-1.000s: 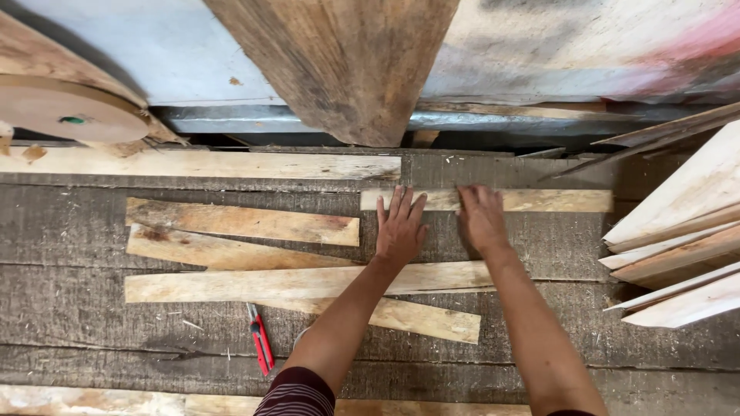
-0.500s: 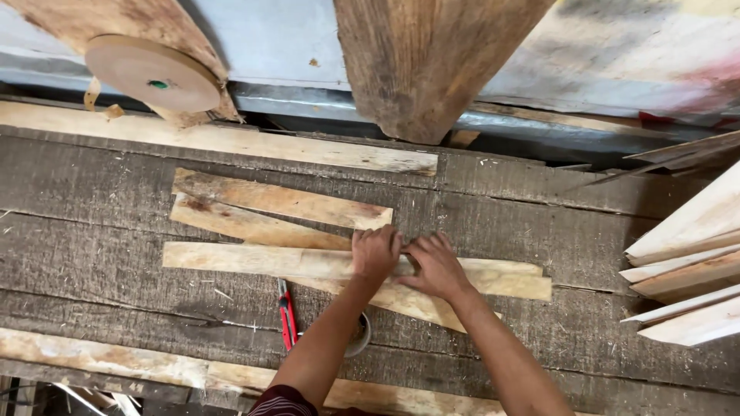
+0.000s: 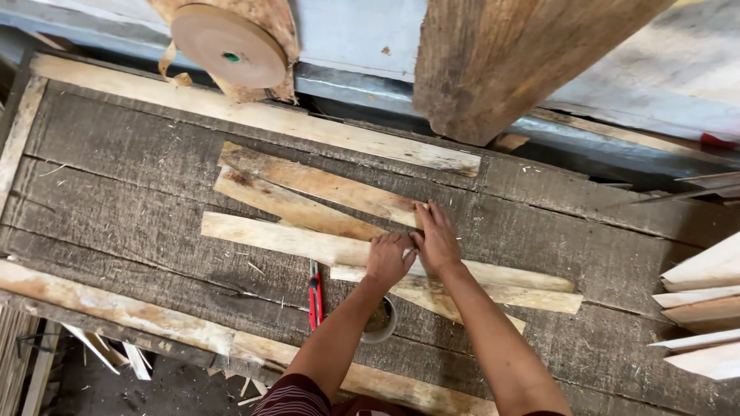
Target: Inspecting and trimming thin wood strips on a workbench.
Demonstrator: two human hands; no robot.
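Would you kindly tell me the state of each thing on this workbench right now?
Left hand: flat on the long strip.
Right hand: fingertips on the upper strip.
Tape roll: wound, a loose end hanging.
Red pen: lying flat, untouched.
Slats: stacked at right.

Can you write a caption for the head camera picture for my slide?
Two hands, left hand and right hand, press on thin wood slats atop a worn workbench.
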